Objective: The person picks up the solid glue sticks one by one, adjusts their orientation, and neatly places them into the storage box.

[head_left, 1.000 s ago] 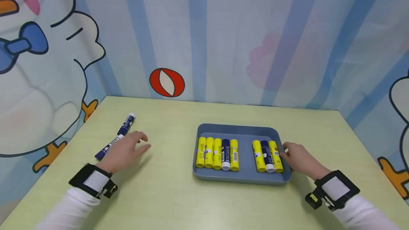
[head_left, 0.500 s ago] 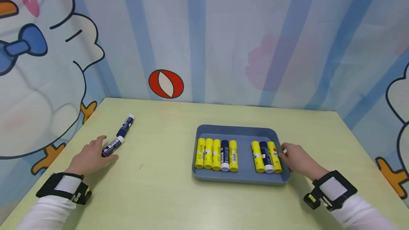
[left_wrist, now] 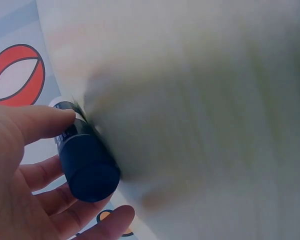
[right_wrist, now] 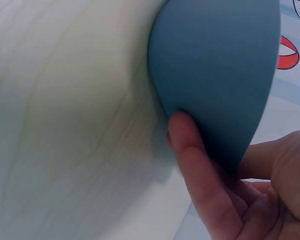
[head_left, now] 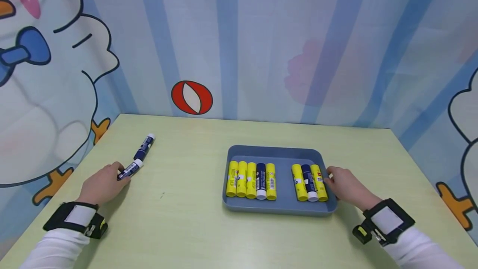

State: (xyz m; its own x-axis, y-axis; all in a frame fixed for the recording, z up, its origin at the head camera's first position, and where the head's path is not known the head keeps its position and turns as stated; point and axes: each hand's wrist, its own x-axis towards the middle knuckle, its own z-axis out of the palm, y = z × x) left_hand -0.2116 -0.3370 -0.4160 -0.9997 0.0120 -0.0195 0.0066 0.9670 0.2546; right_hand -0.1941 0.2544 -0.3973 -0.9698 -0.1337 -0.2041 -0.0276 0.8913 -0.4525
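My left hand (head_left: pixel 98 187) pinches the lower dark blue glue stick (head_left: pixel 129 170) between thumb and fingers at the table's left side. In the left wrist view this glue stick (left_wrist: pixel 87 160) shows its dark end, with the thumb over it and fingers beneath. A second dark blue glue stick (head_left: pixel 144 147) lies just beyond, near its white cap. My right hand (head_left: pixel 347 186) grips the right edge of the blue-grey tray (head_left: pixel 281 207). In the right wrist view one finger presses the outer wall of the tray (right_wrist: pixel 215 65), while the thumb reaches over its rim.
Inside the tray, a left row of several yellow glue sticks (head_left: pixel 241 179) includes one dark blue glue stick (head_left: pixel 261 181). A gap separates it from a right group, two yellow with a blue glue stick (head_left: pixel 309 182) between. A printed curtain (head_left: pixel 257 45) stands behind the table.
My left hand has moved left and down to the lower blue glue stick, and its fingers have closed on it. The right hand stays at the tray's edge.
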